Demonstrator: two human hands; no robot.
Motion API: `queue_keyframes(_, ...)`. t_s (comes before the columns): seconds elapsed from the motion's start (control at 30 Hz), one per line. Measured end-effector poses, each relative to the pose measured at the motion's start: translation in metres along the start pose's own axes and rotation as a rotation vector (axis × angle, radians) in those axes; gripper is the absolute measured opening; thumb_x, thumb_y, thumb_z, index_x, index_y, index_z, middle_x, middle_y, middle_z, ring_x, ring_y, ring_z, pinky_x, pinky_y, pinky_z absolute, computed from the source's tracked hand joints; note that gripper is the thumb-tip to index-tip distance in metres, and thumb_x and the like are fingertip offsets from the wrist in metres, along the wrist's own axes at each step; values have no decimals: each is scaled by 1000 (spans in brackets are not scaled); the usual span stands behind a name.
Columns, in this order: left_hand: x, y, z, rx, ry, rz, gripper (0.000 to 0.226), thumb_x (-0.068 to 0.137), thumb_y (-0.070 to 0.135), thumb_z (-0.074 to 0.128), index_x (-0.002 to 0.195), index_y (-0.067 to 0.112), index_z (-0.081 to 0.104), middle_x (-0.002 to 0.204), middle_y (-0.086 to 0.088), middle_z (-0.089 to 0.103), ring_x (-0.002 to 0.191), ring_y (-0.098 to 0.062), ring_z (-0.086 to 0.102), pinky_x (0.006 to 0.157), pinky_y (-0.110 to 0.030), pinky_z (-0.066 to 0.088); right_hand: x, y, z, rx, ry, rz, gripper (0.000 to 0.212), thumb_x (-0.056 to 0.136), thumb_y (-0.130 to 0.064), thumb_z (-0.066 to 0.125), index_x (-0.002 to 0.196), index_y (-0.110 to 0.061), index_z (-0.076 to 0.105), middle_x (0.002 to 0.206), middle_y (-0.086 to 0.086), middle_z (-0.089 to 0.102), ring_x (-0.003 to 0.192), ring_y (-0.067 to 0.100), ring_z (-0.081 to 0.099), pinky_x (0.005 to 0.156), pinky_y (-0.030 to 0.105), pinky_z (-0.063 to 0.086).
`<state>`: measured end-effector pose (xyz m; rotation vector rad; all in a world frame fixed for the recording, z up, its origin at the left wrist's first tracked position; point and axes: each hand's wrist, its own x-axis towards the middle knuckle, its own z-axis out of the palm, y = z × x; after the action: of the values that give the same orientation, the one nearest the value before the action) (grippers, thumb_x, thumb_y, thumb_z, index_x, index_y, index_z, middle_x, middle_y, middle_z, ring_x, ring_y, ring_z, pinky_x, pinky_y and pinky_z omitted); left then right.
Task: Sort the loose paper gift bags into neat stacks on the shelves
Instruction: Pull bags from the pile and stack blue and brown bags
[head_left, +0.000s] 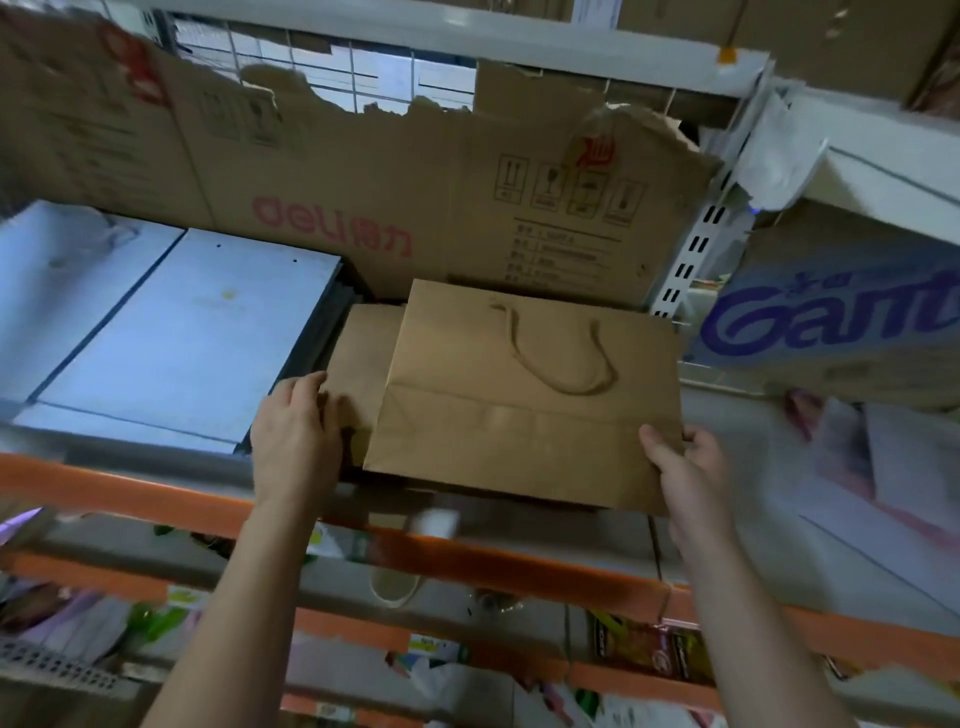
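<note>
Top brown bag (524, 384) lies flat on the shelf (130, 493), on a lower brown bag (363, 353) that pokes out at its left; long axis runs left to right along the shelf front, mouth toward the back, rope handle (561, 358) looped on its upper face; it sits a little skewed, near edge overhanging the orange rail.

Your right hand (685, 467) pinches the near right corner, thumb on top, fingers (698, 441) tucked under the paper. Your left hand (296, 431) is relaxed and grips nothing; its fingertips touch the left edge of the lower brown bag, just beside the top bag's left edge.

The key relation: the top bag lies between your hands, offset right of the one beneath; the right hand has it, so it likely does the squaring, a nudge left and back, while the left acts as a stop.

The bay, backed by torn cardboard (363, 182), holds a white bag stack (182, 332) at left and the brown pile mid-shelf, close together; whether they touch is hidden in shadow. A blue-lettered pack (831, 322) sits in the next bay right; lower shelves are too blurred to name.
</note>
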<state>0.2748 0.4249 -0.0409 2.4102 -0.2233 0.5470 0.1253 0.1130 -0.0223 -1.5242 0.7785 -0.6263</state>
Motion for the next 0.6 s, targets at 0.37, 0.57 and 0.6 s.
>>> queue_keyframes(0.37,-54,-36,-43,112,35,134,30,93,14,43,115,2,60,106,-18,64,94,-36,58,77,-47,46,16,-4,75,-367,-5,-131,44,81,-28,75,118,-12,57,111,5,65,101,23,63,88,44,54)
queue_keyframes(0.57,-66,-29,-43,119,7,159,29,95,22,46,113,5,61,108,-13,64,97,-31,59,80,-42,45,11,-6,69,-794,35,-321,45,77,-47,75,100,-12,59,97,5,62,83,22,57,68,33,48)
queue_keyframes(0.6,-67,-27,-43,118,1,158,31,94,24,45,112,5,62,108,-13,64,97,-30,58,79,-41,44,11,-6,68,-830,31,-308,47,77,-49,73,100,-11,57,98,5,61,82,22,56,66,31,46)
